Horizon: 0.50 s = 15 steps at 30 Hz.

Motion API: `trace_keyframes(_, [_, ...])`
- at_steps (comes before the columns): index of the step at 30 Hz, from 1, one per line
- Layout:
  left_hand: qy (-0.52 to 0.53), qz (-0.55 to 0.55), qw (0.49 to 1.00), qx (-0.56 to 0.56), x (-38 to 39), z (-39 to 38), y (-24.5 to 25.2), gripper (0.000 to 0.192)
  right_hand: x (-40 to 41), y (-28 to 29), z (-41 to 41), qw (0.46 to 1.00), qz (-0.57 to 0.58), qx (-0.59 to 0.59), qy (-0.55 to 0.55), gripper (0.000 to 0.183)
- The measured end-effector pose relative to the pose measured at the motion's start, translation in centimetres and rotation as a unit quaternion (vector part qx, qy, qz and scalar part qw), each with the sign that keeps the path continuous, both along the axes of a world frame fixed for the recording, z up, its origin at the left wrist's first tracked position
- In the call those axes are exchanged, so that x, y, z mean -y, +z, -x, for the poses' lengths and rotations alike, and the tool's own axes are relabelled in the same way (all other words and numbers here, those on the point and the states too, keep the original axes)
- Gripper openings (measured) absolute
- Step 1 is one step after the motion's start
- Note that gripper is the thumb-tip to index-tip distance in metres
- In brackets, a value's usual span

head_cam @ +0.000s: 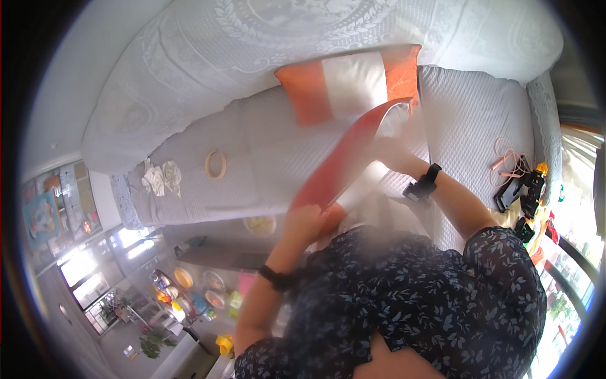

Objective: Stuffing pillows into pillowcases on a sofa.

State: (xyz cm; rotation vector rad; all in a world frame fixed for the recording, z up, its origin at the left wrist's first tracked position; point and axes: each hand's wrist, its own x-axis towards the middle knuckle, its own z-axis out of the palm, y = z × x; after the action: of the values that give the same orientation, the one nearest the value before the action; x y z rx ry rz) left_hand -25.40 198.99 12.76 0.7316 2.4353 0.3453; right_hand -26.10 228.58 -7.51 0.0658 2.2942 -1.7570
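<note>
In front of my body an orange-red and white cushion or cushion cover (338,156) is held at a slant, blurred as if moving. My left hand (303,225) grips its lower left end. On the other side my right hand (394,152) is at its white part near the upper end; blur hides the fingers, so its grip is unclear. A second cushion (355,85), orange with a white middle band, leans on the sofa's lace-covered backrest (199,57). Both of my wrists carry black bands.
The sofa seat (265,156) has a grey quilted cover. On it lie a beige ring (216,165), crumpled white tissues (161,177), a pink cord with handles (509,166) and a flat black device (509,194). A low dark table (222,258) and several bowls are at lower left.
</note>
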Motion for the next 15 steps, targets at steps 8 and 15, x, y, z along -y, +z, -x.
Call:
trace_keyframes(8, [0.049,-0.024,0.998,0.014,-0.6,1.1,-1.8,0.019,4.4,3.9,-0.5,0.983,-0.156,-0.091,-0.014,0.014])
trace_keyframes(15, [0.087,-0.176,0.98,0.041,-4.4,0.1,-14.4,0.03,8.5,-0.9,-2.5,0.979,-0.2,0.028,0.003,0.016])
